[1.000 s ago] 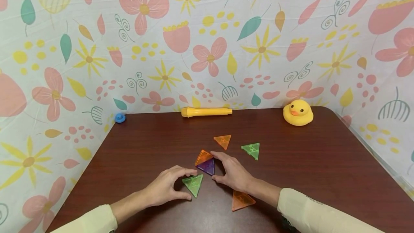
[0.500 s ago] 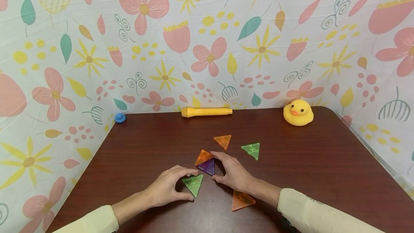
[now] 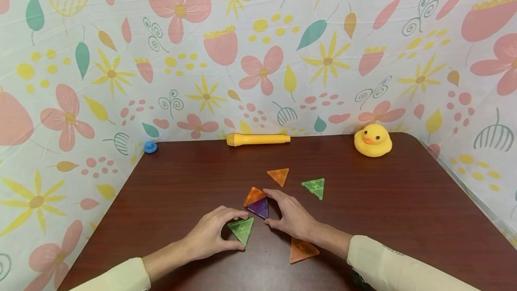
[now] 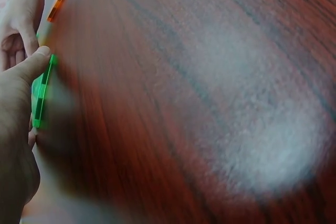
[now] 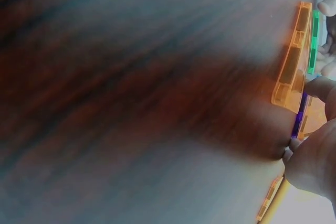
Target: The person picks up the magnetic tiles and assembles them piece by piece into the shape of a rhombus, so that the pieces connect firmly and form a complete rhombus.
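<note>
My right hand (image 3: 295, 215) grips the purple triangle (image 3: 260, 209), edge to edge with an orange triangle (image 3: 253, 196); nearer the left edge of the counter (image 3: 169, 183), my left hand (image 3: 208, 232) pinches a green triangle (image 3: 241, 230), just apart. Only that pair seems done; three more triangles (image 3: 279, 176) (image 3: 316, 187) (image 3: 302, 253) lie loose.

In the head view, the right hand (image 3: 295, 215) and its wrist hide a corner of the near orange translucent plastic triangle (image 3: 304, 253). The cream fabric right sleeve (image 3: 397, 262) leaves at the bottom edge, its lettering too small to read. The left wrist view's left edge crops the left hand (image 4: 16, 124), which hides much of the green translucent plastic triangle (image 4: 43, 95); the brown wood-grain worktop (image 4: 131, 129) blurs.
</note>
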`<control>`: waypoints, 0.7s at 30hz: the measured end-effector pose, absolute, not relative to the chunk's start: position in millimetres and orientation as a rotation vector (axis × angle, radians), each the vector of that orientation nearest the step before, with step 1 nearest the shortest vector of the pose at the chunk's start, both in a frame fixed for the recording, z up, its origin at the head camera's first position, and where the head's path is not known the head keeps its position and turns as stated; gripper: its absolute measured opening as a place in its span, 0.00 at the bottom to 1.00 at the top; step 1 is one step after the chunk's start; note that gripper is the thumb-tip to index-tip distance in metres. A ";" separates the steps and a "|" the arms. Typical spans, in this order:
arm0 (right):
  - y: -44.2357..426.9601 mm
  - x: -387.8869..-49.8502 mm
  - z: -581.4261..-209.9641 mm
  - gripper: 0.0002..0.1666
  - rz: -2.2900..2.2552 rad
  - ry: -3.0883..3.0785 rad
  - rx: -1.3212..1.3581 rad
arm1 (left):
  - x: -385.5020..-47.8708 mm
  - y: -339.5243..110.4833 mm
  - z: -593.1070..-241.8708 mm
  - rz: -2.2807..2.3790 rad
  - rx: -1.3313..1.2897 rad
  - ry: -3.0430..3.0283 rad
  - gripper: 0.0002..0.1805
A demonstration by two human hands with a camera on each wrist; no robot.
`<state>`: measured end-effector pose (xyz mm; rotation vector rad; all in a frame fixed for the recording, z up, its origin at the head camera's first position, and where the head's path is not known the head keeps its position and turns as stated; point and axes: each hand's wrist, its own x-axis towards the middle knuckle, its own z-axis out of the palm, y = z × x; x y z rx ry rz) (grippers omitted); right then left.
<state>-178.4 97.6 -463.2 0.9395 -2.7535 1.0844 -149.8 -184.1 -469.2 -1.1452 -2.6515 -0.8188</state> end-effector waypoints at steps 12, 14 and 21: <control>97.6 -178.7 -464.5 0.47 1.100 -2.751 0.942 | -145.8 -178.8 -472.7 -0.857 -1.047 -2.673 0.39; 97.9 -178.8 -464.7 0.47 1.101 -2.750 0.942 | -144.9 -178.2 -472.3 -0.905 -1.029 -2.696 0.39; 98.5 -179.3 -465.0 0.47 1.102 -2.755 0.936 | -143.4 -176.3 -470.8 -1.109 -1.014 -2.768 0.38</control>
